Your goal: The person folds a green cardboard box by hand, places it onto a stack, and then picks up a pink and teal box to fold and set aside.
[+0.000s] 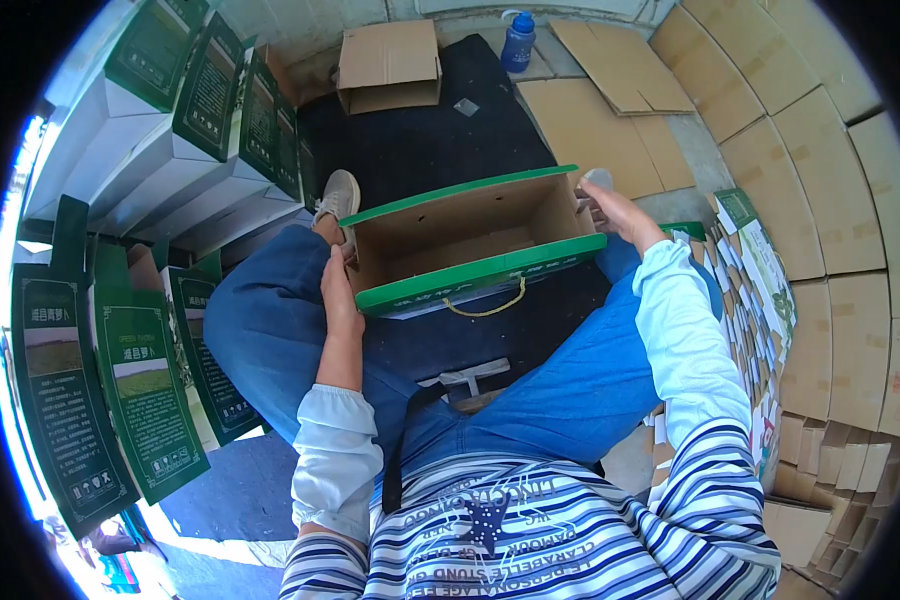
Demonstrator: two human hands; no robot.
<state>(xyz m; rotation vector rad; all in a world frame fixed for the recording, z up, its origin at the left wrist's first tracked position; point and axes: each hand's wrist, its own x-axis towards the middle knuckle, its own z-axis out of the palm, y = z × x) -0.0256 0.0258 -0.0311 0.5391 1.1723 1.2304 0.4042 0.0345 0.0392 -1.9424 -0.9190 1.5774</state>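
Observation:
An open-topped cardboard box (482, 265), green outside and brown inside, sits between my legs with its long side facing me. A yellow cord handle (485, 309) loops from its near side. At the box's left end, my left hand (339, 292) presses against the edge, its fingers partly hidden. My right hand (618, 212) grips the opposite end, with some fingers curled at the end flap. The inside of the box shows bare brown board and small holes in the far wall.
Several green and white printed boxes (145, 390) stand at my left. Brown cartons (815, 150) are stacked along the right, beside a pile of folded card pieces (740, 310). Ahead are a small open carton (390, 60), flattened cardboard (610, 130) and a blue bottle (518, 45).

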